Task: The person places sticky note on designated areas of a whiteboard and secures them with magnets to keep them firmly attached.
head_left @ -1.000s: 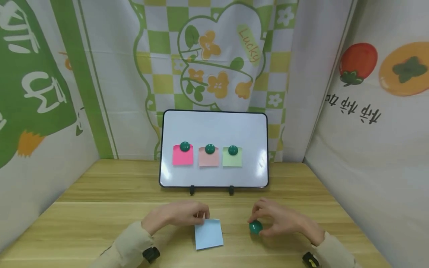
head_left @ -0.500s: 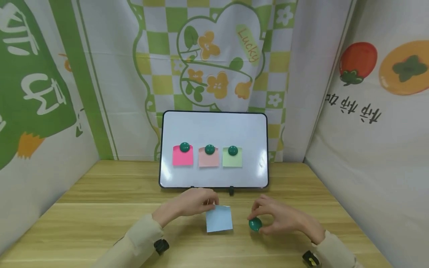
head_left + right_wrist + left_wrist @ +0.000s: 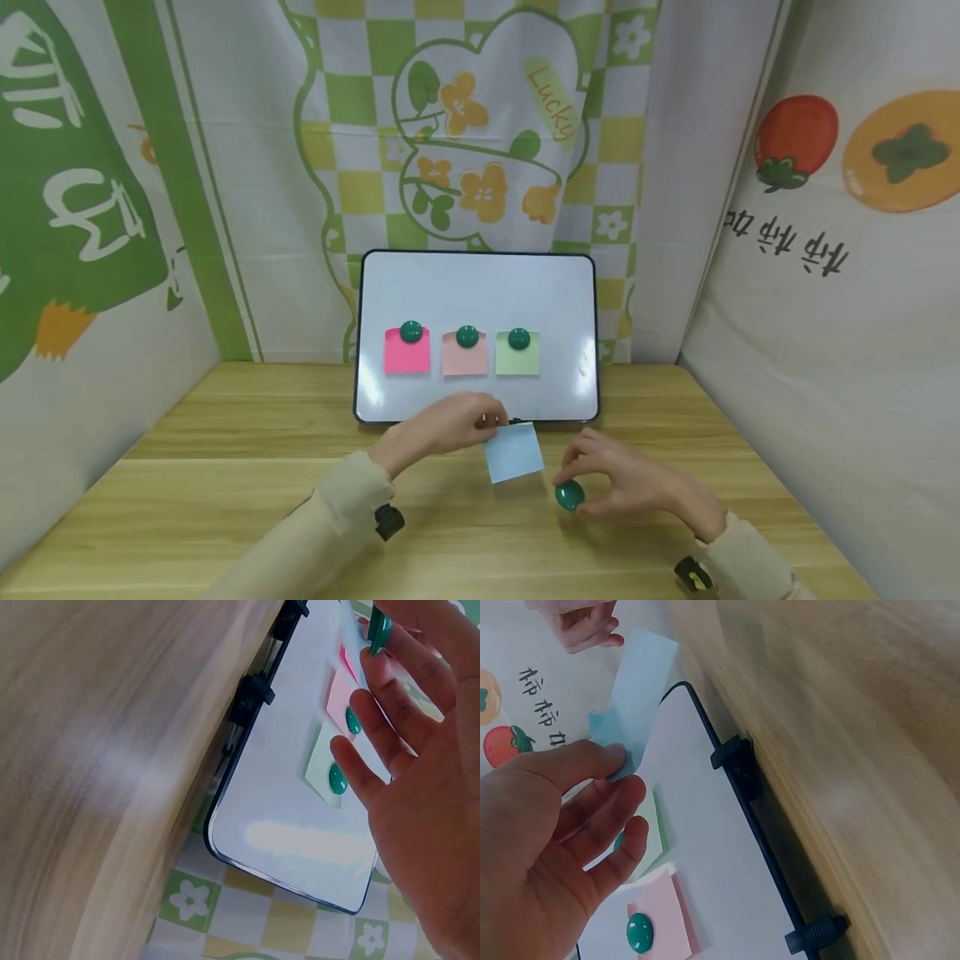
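Observation:
My left hand [image 3: 450,423] pinches a light blue sticky note [image 3: 514,454] by its upper left corner, just in front of the whiteboard's lower edge. In the left wrist view the blue note [image 3: 639,694] stands out from between thumb and forefinger. To the right, my right hand [image 3: 626,477] holds a round green magnet [image 3: 570,495] between thumb and fingertips, low over the table. The whiteboard [image 3: 480,283] bears a hot pink note [image 3: 407,358], a pale pink note [image 3: 464,360] and a light green note [image 3: 517,361] in a row, each under a green magnet.
Two black clips [image 3: 735,754] hold the board's lower edge above the wooden table [image 3: 187,492]. Right of the light green note lies bare board surface. A checkered curtain [image 3: 480,125] hangs behind, with printed cloth walls on both sides.
My left hand has carried the blue note forward and to the right, up to the board's lower edge. The right hand with its magnet has barely moved.

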Motion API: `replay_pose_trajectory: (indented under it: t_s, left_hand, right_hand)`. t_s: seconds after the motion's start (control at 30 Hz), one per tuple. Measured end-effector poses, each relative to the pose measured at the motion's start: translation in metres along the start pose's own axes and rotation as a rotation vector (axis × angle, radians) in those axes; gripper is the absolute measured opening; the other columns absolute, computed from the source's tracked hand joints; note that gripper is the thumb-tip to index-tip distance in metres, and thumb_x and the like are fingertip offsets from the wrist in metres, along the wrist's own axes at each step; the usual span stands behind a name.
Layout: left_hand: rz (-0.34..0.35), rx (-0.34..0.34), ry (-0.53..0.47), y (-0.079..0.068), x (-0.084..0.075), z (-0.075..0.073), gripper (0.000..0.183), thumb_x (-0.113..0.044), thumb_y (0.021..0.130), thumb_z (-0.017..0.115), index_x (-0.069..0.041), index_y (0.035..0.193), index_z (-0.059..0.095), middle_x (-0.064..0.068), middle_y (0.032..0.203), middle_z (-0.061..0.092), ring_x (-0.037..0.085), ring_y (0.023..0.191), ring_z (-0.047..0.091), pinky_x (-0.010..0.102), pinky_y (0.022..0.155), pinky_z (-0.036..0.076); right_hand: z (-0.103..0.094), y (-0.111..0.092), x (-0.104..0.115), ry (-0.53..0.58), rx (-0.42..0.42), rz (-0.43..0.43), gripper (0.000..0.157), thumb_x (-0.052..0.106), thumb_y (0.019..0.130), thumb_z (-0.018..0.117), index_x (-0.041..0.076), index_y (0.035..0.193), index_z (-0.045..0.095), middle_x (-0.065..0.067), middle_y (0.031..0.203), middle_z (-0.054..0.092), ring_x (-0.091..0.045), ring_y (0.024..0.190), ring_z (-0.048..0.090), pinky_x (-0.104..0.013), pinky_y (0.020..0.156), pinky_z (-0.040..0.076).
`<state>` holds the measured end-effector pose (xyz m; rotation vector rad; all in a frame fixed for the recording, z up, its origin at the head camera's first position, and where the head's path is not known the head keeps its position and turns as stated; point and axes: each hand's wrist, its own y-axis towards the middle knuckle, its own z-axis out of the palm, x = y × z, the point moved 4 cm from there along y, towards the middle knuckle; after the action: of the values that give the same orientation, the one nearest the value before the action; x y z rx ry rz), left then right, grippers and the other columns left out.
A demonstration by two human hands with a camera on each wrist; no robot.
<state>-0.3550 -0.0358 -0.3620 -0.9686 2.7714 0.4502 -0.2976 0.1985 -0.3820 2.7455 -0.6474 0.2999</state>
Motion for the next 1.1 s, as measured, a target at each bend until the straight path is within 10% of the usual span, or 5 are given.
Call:
replay_pose_trajectory:
  t_s: [1.1]
  left_hand:
    - [-0.057,-0.036,0.025,0.094,0.005,-0.017,0.027,-0.007,0.088,0.057,-0.013,0.112,0.068,-0.002,0.095,0.062,0.008,0.081,0.054,0.019,0.069,0.047]
  right_hand:
    - [-0.025,0.008,-0.024,-0.140,-0.221,-0.086,0.037,0.024,0.075,0.079,0.019,0.110,0.068,0.008,0.104,0.054,-0.008,0.102,0.045,-0.030,0.084,0.043]
